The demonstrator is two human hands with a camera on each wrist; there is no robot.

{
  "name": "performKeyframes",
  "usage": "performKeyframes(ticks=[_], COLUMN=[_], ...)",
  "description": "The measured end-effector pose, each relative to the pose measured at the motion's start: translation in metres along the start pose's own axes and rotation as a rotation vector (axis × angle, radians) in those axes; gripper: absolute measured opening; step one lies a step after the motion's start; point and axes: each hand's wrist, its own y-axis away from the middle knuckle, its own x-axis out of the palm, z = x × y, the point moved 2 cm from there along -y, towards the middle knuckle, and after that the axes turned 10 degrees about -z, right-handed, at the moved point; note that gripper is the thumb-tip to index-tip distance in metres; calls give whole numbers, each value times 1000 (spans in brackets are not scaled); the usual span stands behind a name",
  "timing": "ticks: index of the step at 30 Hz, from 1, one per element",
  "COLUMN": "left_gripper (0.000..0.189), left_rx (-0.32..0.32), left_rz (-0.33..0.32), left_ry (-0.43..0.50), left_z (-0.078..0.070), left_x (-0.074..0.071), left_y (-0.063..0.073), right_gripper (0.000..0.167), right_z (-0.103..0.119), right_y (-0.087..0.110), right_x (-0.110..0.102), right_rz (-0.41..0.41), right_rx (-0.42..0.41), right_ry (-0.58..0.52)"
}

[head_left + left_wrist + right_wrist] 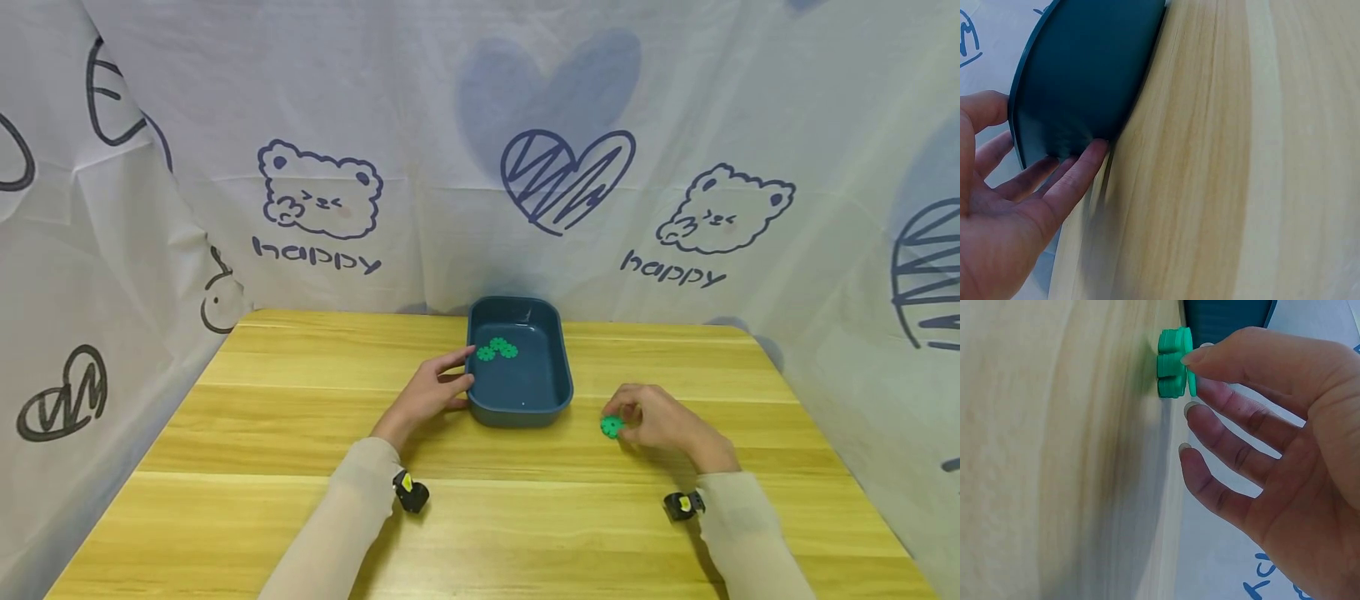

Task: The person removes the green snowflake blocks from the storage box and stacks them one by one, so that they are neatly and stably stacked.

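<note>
While the left hand (429, 392) rested against the left side of the blue box (521, 417), its fingers were spread apart, touching the box without clamping round it. To the right of the box, over the counter (525, 517), the right hand (656, 417) pinched a green disc (1192, 384) between thumb and forefinger, its other fingers apart. Seen from the head, that disc looked single; the right wrist view showed what looked like a short stack (1171, 362) of green layers on its counter side, though whether this touched the wood was hard to tell. Only the head view showed three flower-shaped pieces (498, 343) lying close together on the box floor, towards its left wall. The left wrist view alone showed a fingertip low on the box's outer wall, near the counter.
</note>
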Motion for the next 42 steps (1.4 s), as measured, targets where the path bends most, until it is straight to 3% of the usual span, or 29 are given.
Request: performKeyframes(ticks=[25, 42], left_gripper=[57, 58], left_rx=[14, 18], left_rz=[8, 3], left_ry=[5, -11], left_z=[2, 5], left_x=[0, 0], left_y=[-4, -4], right_gripper=[31, 34], right_z=[-2, -7], right_y=[1, 3], right_x=[-5, -3], right_rz=[14, 23], right_rx=[63, 44], right_ry=[-4, -13])
